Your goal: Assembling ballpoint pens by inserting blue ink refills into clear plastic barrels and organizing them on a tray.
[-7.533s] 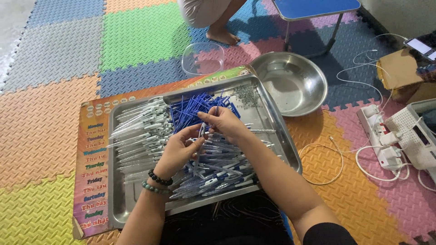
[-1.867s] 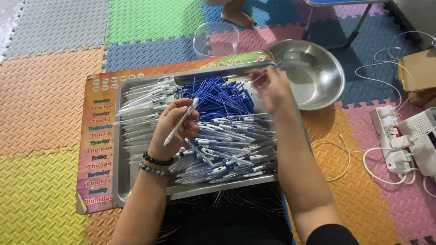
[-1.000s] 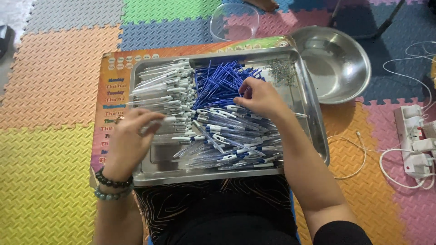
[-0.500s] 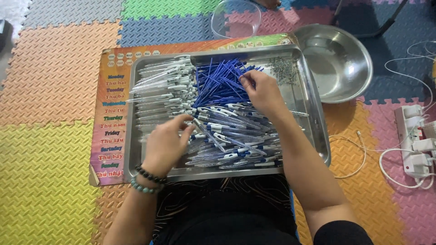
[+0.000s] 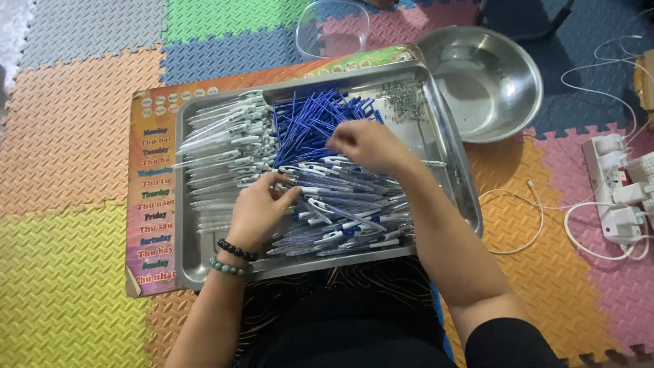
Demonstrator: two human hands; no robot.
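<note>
A steel tray lies in front of me on a colourful printed mat. It holds clear pen barrels on the left, blue refills at the back, assembled blue-and-white pens in front and a heap of small springs at the back right. My left hand, with two bead bracelets at the wrist, rests on the pen pile with its fingers curled around a pen. My right hand hovers at the edge of the blue refills, fingertips pinched on one.
A steel bowl stands right of the tray and a clear plastic bowl behind it. A white power strip with plugs and a thin white cable lie on the foam floor tiles at right.
My left hand has moved from the clear barrels at the left into the pen pile in the middle. My right hand has shifted a little left over the blue refills.
</note>
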